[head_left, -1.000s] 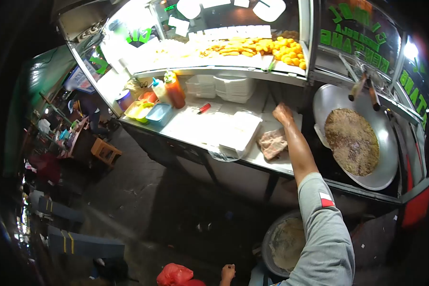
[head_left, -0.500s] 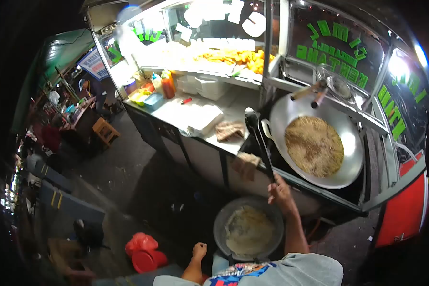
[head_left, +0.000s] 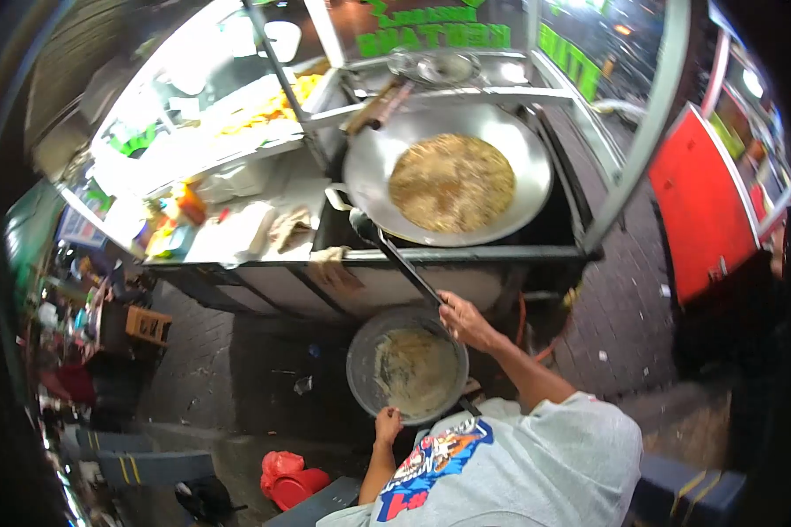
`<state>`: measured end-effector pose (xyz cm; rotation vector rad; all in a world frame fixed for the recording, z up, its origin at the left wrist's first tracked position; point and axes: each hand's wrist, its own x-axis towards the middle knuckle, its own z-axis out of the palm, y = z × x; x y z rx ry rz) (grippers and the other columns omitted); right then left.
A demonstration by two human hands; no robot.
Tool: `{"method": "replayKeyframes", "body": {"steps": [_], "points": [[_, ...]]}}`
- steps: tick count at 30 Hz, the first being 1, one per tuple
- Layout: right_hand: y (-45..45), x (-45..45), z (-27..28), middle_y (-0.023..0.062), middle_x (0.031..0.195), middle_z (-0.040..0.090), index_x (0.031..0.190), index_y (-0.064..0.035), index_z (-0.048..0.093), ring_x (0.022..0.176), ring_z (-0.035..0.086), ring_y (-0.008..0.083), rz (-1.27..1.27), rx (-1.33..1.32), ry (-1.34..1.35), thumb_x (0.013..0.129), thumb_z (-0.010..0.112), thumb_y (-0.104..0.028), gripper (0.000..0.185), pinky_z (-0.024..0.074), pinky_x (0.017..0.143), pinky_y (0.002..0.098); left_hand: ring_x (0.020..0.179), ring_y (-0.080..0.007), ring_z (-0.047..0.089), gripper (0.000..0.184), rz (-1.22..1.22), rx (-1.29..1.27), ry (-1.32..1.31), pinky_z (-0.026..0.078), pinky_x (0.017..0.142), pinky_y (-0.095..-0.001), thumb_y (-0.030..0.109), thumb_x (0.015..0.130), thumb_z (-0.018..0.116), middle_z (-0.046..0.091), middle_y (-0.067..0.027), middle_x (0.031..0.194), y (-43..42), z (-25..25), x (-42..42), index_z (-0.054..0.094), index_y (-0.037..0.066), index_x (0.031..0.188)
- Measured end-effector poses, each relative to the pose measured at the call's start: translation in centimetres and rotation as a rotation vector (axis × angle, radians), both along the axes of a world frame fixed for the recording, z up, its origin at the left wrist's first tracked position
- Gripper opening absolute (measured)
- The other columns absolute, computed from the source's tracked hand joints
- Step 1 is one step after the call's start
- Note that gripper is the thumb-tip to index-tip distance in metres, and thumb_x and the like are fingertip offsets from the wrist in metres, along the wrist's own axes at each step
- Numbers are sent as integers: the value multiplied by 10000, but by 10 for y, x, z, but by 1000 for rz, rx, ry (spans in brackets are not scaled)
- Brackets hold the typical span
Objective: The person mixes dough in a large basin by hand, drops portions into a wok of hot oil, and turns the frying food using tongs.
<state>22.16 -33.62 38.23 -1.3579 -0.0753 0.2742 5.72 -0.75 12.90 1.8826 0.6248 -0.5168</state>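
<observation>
My right hand (head_left: 468, 321) is closed around the handle of a long dark utensil (head_left: 406, 267) with a pale, rounded far end. That end hovers just outside the near-left rim of a big metal wok (head_left: 534, 162), by its loop handle. Bubbling, foamy oil (head_left: 453, 184) fills the middle of the wok; whatever is frying under the foam cannot be made out. Below the cart stands a grey basin (head_left: 358, 347) with pale batter (head_left: 417, 373) in it. At the basin's lower-left rim is my left hand (head_left: 388, 425), fingers curled; what they hold, if anything, is hidden.
The cart's glass case holds fried food (head_left: 299, 95). A folded cloth (head_left: 292, 228), sauce bottles (head_left: 187, 202) and a hanging rag (head_left: 334, 268) are left of the wok. Wooden handles (head_left: 380, 107) cross its back rim. A metal post (head_left: 646, 132) rises at right; a red bag (head_left: 281, 463) lies lower left.
The view has turned right, so the wok and cart appear further left. My left hand has come up to the basin's rim. The utensil stays in my right hand, beside the wok.
</observation>
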Motion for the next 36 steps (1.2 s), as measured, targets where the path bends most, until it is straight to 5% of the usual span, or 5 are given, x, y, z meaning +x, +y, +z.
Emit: {"method": "replayKeyframes", "body": {"steps": [9, 12, 16, 26, 36], "points": [[-125, -25, -6, 57, 747, 618, 1177, -16, 575, 582, 575, 115, -534, -490, -113, 854, 630, -207, 379, 458, 457, 277, 549, -169, 609, 264, -128, 90, 255, 487, 479, -299, 205, 884, 579, 648, -113, 722, 36, -12, -44, 626, -22, 1010], [-168, -13, 19, 197, 1058, 642, 1161, -63, 601, 994, 609, 363, -649, -1112, -200, 771, 693, -351, 493, 484, 841, 413, 562, -174, 620, 265, -118, 104, 276, 492, 488, -308, 221, 881, 587, 655, -111, 724, 46, -14, -48, 635, -10, 1001], [-196, 23, 67, 175, 1100, 638, 1186, -88, 601, 1030, 607, 335, -474, -1393, 8, 764, 685, -352, 504, 485, 875, 430, 570, -172, 626, 268, -154, 164, 233, 506, 513, -295, 215, 874, 593, 662, -112, 734, 47, -11, -42, 638, -13, 1008], [-200, 179, -15, 243, 1004, 644, 960, 31, 661, 965, 628, 364, -325, -1389, 244, 742, 551, -107, 280, 516, 807, 426, 560, -168, 614, 262, 12, 1, 144, 507, 502, -296, 192, 884, 586, 646, -105, 719, 22, -14, -28, 620, -29, 1020], [-194, 266, -69, 266, 1009, 629, 975, 25, 638, 956, 611, 404, -270, -1340, 210, 759, 545, -139, 287, 491, 839, 460, 516, -129, 549, 215, 102, 142, 295, 430, 453, -276, 168, 888, 608, 645, -98, 712, 1, 13, -27, 628, -20, 990]]}}
